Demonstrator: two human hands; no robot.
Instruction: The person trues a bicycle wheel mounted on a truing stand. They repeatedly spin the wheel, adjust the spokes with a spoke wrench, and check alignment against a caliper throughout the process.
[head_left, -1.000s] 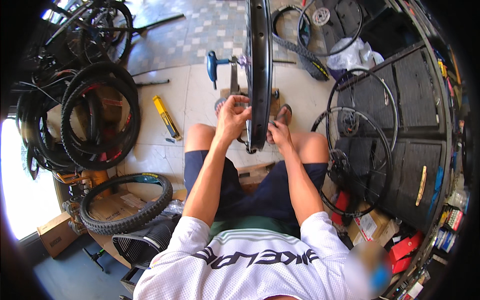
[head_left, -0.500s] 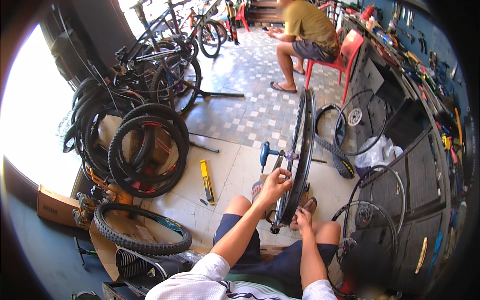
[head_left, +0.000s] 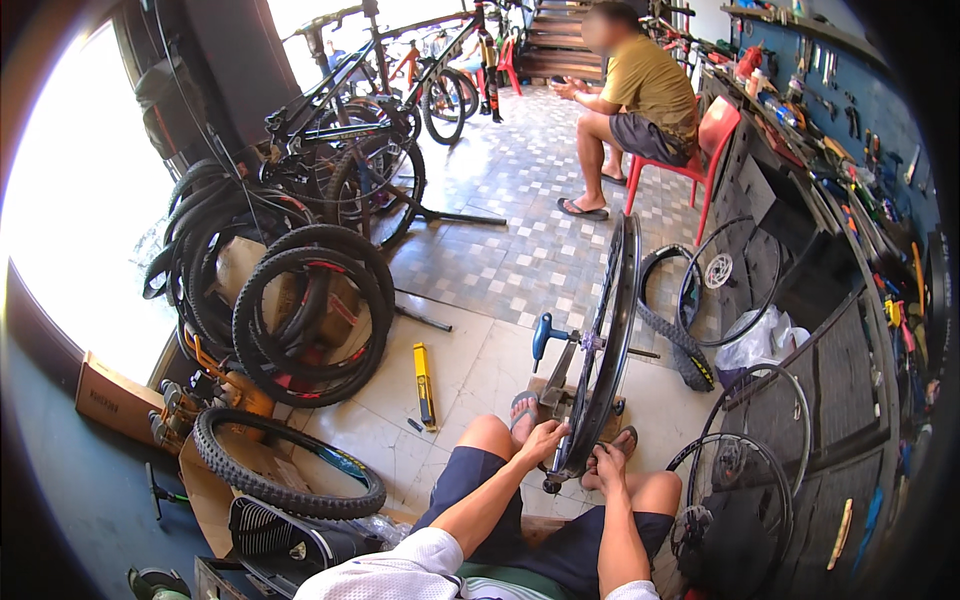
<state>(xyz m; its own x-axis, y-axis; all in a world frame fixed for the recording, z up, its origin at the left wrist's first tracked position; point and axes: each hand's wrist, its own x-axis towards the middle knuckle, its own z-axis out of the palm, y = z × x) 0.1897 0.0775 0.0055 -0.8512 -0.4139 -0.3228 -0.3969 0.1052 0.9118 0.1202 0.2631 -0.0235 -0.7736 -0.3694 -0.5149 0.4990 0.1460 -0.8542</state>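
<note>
A bare black bicycle wheel, without a tyre, stands upright between my legs in a truing stand. A blue T-shaped handle sticks out at the left of the hub. My left hand is closed at the wheel's near lower left side; what its fingers pinch is too small to make out. On the other side, my right hand has its fingers curled close against the lower rim, and their grip is partly hidden.
A yellow box lies on the floor to the left, near a loose knobby tyre and piled tyres. Rims lean on a dark cabinet at right. Ahead, a person sits on a red chair. Bicycles stand far left.
My left hand has come down from the wheel's spokes to its near lower side, fingers now closed. My right hand stays by the rim. The whole view has shifted slightly.
</note>
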